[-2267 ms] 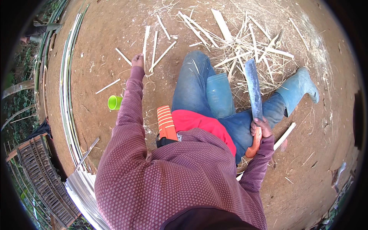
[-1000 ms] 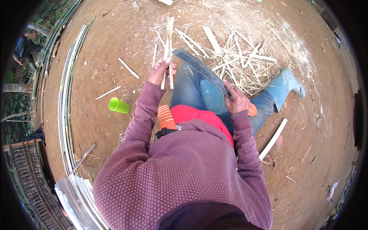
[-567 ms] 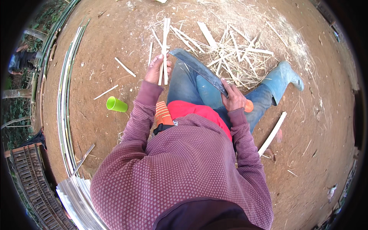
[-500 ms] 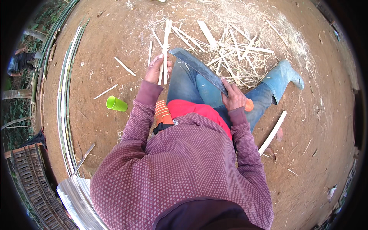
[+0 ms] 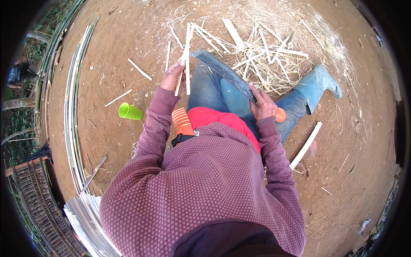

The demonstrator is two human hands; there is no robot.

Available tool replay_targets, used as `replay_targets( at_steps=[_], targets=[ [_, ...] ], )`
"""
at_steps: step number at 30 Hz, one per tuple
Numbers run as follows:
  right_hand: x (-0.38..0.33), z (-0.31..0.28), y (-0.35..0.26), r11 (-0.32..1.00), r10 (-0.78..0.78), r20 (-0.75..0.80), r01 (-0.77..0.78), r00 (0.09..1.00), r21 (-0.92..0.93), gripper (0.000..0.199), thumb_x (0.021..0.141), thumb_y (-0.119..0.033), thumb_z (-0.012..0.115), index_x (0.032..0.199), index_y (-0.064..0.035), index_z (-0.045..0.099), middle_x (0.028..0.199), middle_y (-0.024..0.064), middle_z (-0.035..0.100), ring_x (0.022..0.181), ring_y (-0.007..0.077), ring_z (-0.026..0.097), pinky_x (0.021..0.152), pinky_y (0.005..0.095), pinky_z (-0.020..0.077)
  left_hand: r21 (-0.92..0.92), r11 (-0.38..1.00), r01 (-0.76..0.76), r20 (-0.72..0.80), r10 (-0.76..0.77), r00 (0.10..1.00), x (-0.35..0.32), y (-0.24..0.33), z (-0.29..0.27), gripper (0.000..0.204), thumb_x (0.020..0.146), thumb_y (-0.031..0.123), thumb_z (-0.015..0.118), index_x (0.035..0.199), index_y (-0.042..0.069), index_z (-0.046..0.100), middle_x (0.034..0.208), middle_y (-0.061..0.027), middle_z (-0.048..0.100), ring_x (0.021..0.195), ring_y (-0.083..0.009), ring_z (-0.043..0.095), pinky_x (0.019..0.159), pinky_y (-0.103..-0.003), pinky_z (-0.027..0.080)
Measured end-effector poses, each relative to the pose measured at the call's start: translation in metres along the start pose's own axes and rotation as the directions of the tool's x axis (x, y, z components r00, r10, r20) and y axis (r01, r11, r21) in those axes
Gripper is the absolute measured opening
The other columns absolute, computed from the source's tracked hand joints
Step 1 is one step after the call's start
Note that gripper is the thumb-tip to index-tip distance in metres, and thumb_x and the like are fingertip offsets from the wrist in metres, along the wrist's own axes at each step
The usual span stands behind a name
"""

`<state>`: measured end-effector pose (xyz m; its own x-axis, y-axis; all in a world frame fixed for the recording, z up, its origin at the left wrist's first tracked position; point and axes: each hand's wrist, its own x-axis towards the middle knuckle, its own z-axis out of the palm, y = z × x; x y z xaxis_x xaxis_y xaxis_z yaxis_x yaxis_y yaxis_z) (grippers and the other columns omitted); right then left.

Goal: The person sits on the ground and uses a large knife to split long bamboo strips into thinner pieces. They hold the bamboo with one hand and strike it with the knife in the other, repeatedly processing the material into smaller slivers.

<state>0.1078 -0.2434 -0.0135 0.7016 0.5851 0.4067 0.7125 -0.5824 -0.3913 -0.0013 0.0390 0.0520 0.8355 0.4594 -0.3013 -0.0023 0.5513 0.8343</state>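
My left hand [image 5: 172, 76] is closed on two pale split bamboo strips [image 5: 188, 60], which meet near the top and part toward their lower ends. In my right hand [image 5: 263, 105] is a machete, its dark, broad blade [image 5: 224, 73] slanting up and left over my legs. The round orange end of its handle [image 5: 280, 115] shows beside that hand. The blade's tip lies just right of the strips, with a small gap between. My left fingertips are partly hidden behind the strips.
A heap of shavings and strips [image 5: 267, 64] lies ahead by my boot [image 5: 319, 88]. On the left are a green cup [image 5: 130, 112], loose sticks and long bamboo poles [image 5: 72, 107]. An orange sheath [image 5: 182, 122] sits at my waist. A pale slat [image 5: 306, 145] lies right.
The lower ends of the two strips have spread farther apart in my left hand. My right hand and the machete have shifted slightly to the right.
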Motion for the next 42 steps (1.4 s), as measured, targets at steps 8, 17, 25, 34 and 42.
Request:
replay_targets(
  at_steps=[8,17,25,34,42],
  targets=[
    [-0.004,0.000,-0.001,0.999,-0.040,0.023,0.040,0.999,-0.016,0.058,0.070,-0.016,0.067,0.124,-0.0294,0.051,0.072,0.0023,0.050,0.068,0.0199,0.057,0.059,0.0339,0.0475,0.254,0.966,-0.044,0.049,0.032,0.998,0.001,-0.002,-0.004,0.010,0.091,0.015,0.049,0.092,0.006,0.053,0.068,-0.0014,0.058,0.046,-0.0052,0.049,0.037,-0.017,0.037],
    [0.000,0.004,-0.009,0.999,-0.041,0.095,0.044,0.995,-0.023,0.060,0.069,-0.016,0.067,0.125,-0.0296,0.051,0.073,0.0024,0.050,0.068,0.0204,0.057,0.060,0.0336,0.0472,0.613,0.790,0.036,0.115,-0.135,0.984,0.004,-0.020,-0.005,0.023,0.093,0.020,0.047,0.099,0.002,0.059,0.069,-0.0011,0.061,0.043,-0.0028,0.044,0.037,-0.017,0.033],
    [0.008,0.006,-0.013,0.999,0.019,0.163,-0.012,0.986,-0.043,0.058,0.071,-0.014,0.064,0.125,-0.0267,0.049,0.078,0.0041,0.051,0.074,0.0221,0.058,0.064,0.0350,0.0481,0.362,0.902,0.236,0.148,-0.306,0.941,-0.015,-0.025,0.016,0.030,0.091,0.029,0.051,0.109,0.005,0.056,0.067,-0.0002,0.056,0.045,-0.0034,0.043,0.039,-0.017,0.034],
    [0.015,0.010,-0.010,0.993,-0.060,0.186,0.078,0.981,-0.088,0.050,0.074,-0.014,0.059,0.122,-0.0175,0.048,0.082,0.0063,0.053,0.076,0.0239,0.059,0.065,0.0359,0.0491,0.182,0.907,0.381,0.112,-0.404,0.908,-0.023,-0.036,0.025,0.022,0.095,0.020,0.040,0.111,0.006,0.044,0.060,0.0037,0.037,0.042,-0.0038,0.032,0.038,-0.021,0.031],
    [0.072,0.012,0.042,0.960,0.053,0.389,0.060,0.920,-0.273,0.042,0.080,-0.016,0.056,0.120,-0.0169,0.047,0.082,0.0111,0.058,0.073,0.0285,0.063,0.062,0.0390,0.0519,0.179,0.879,0.443,0.180,-0.472,0.863,-0.059,-0.024,0.036,0.020,0.096,0.024,0.037,0.102,0.007,0.045,0.057,0.0059,0.027,0.038,-0.0025,0.024,0.031,-0.018,0.022]
  ],
)
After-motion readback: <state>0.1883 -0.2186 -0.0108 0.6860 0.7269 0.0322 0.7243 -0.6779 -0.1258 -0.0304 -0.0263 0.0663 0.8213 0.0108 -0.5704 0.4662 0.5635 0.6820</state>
